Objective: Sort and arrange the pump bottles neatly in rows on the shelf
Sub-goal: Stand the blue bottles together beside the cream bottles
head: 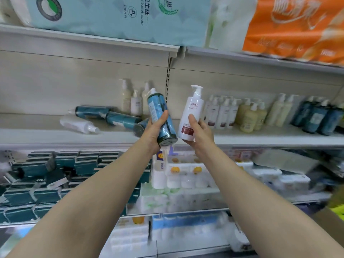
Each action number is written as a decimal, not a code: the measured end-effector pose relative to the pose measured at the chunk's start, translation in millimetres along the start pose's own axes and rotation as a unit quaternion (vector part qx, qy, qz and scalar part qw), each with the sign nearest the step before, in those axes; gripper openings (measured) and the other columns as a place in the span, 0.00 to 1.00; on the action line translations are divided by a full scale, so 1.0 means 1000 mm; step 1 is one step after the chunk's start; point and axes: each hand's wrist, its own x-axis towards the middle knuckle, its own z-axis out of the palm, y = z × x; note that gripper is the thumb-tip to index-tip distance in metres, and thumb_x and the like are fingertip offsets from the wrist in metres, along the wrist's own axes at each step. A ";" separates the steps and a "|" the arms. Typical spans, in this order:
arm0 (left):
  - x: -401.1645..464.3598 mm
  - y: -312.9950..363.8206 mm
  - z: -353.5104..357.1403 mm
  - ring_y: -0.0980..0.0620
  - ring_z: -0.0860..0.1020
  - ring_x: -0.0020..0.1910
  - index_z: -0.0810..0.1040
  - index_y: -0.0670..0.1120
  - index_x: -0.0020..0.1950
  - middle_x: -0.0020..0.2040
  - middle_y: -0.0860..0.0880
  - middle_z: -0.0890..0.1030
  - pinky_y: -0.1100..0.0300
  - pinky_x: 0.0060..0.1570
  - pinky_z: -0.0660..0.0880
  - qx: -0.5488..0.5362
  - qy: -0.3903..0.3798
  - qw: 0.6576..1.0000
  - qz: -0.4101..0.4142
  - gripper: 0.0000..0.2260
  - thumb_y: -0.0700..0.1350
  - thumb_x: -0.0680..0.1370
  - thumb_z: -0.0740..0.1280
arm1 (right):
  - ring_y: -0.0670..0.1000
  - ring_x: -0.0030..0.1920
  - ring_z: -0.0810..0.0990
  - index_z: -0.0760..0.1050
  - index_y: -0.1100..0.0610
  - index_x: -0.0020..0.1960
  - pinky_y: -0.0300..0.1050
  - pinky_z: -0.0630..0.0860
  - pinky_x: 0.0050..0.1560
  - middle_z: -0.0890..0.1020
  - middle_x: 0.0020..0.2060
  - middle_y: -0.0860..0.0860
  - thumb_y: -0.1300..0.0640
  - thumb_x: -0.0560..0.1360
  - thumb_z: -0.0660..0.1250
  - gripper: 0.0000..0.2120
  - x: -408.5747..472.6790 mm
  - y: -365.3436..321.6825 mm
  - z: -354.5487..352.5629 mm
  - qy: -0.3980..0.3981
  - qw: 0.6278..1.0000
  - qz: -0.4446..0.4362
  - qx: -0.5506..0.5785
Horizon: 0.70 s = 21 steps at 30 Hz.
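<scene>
The left hand grips a teal pump bottle and the right hand a white pump bottle (both tilted) before the shelf.

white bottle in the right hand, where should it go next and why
Probably carry the white bottle in the right hand rightward and stand it with the upright white bottles with dark red labels on the shelf. Its label looks the same, and that group stands just beside it. The left hand holds a teal bottle, which could follow.
</scene>
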 end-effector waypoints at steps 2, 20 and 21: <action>-0.004 -0.013 0.013 0.41 0.82 0.55 0.71 0.49 0.71 0.61 0.41 0.82 0.44 0.45 0.82 -0.002 -0.003 1.000 -0.004 0.36 0.52 0.65 0.79 | 0.52 0.50 0.84 0.77 0.54 0.62 0.55 0.83 0.53 0.85 0.51 0.53 0.49 0.78 0.71 0.16 -0.002 -0.001 -0.019 0.011 1.000 -0.003 -0.009; 0.024 -0.101 0.094 0.45 0.82 0.52 0.75 0.46 0.67 0.55 0.43 0.83 0.49 0.49 0.81 0.015 -0.021 0.999 -0.042 0.24 0.48 0.73 0.76 | 0.54 0.51 0.84 0.76 0.55 0.64 0.56 0.84 0.51 0.84 0.54 0.55 0.55 0.74 0.76 0.20 0.024 -0.001 -0.150 0.120 0.992 0.009 0.036; 0.031 -0.102 0.098 0.46 0.82 0.53 0.75 0.46 0.66 0.55 0.44 0.84 0.49 0.50 0.81 0.020 -0.029 0.999 -0.040 0.23 0.48 0.73 0.75 | 0.53 0.51 0.84 0.75 0.55 0.65 0.56 0.84 0.50 0.83 0.54 0.54 0.55 0.74 0.76 0.21 0.031 -0.001 -0.154 0.126 0.991 0.003 0.034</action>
